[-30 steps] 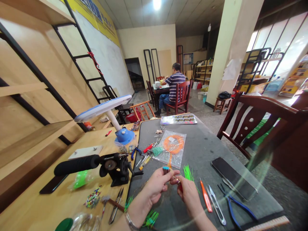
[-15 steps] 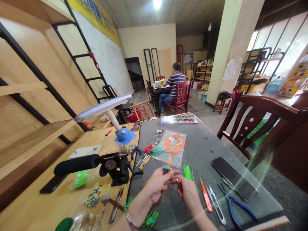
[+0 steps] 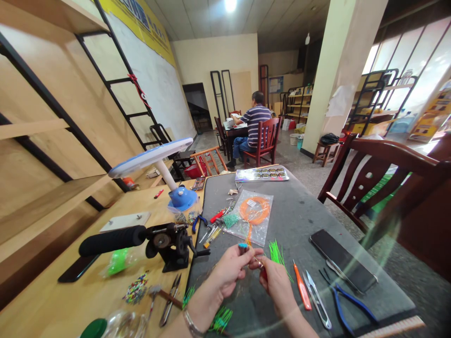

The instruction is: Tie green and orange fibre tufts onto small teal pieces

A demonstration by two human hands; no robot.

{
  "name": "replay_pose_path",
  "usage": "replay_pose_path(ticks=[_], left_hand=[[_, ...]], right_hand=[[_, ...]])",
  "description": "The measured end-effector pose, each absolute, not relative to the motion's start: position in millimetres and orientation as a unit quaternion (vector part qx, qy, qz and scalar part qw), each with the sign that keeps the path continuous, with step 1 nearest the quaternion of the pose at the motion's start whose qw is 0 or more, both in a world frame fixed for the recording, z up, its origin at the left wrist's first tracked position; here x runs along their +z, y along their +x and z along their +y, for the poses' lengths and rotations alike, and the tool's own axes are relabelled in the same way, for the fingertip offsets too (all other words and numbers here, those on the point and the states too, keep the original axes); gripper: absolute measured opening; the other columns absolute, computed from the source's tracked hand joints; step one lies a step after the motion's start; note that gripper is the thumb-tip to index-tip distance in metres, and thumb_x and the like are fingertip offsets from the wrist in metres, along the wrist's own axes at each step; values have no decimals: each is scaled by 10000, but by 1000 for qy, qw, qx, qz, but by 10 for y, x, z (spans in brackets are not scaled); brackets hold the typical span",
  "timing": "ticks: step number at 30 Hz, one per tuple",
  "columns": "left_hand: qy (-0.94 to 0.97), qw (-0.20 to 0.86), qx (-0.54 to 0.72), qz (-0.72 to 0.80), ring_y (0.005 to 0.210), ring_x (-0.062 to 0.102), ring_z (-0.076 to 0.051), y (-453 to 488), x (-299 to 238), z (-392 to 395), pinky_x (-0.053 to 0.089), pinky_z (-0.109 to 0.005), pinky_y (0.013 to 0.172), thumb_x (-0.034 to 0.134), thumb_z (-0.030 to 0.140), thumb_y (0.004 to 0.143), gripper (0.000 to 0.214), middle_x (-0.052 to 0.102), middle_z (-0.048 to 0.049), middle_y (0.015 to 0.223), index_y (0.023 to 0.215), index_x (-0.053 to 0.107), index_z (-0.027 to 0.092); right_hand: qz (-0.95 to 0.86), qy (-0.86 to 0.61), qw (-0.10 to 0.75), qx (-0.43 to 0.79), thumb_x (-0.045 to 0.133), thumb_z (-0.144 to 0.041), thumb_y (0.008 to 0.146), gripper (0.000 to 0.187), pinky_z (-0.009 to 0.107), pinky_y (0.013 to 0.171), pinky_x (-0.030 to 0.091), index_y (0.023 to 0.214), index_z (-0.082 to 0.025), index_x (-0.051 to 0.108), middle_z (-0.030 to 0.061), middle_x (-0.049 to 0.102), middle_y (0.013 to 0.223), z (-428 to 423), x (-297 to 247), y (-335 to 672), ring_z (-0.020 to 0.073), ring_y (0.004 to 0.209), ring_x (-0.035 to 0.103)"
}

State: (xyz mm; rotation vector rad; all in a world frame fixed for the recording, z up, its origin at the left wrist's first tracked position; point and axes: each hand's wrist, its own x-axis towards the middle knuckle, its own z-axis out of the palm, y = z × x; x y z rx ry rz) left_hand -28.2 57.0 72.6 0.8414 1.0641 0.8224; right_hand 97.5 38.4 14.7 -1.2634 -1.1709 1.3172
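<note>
My left hand is closed, with a small blue-topped piece between thumb and fingers. Fingertips to fingertips with it, my right hand is closed in a pinch; a bit of red and a shiny spot show there, too small to name. A thin strand seems to run between the fingers. Just beyond the hands lies a clear plastic bag with a coil of orange cord. Bright green strands lie right of my fingers, and more green bundles lie under my left forearm.
Right on the grey mat are an orange-handled tool, thread snips, blue-handled pliers and a phone. A black crank device and a lamp stand left. A person sits at a far table.
My hands stay in nearly the same place, with only slight finger movement. At the far table, the seated person's hand and some pale paper have shifted.
</note>
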Motion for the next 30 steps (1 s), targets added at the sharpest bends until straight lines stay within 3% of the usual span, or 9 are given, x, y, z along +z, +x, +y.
replay_pose_path(ticks=[19, 30], left_hand=[[384, 699, 372, 475, 676, 603, -101, -294, 664, 578, 135, -156, 389, 777, 424, 633, 424, 685, -144, 1056, 911, 690, 117], [379, 697, 374, 481, 663, 595, -97, -282, 700, 569, 141, -154, 384, 781, 424, 629, 406, 691, -132, 1002, 882, 700, 117]], right_hand=[[-486, -534, 457, 519, 315, -492, 824, 502, 231, 417, 249, 653, -169, 659, -49, 344, 420, 357, 206, 963, 115, 393, 326], [-445, -518, 479, 552, 378, -445, 805, 422, 224, 413, 234, 625, -176, 647, -47, 377, 434, 366, 147, 952, 108, 398, 330]])
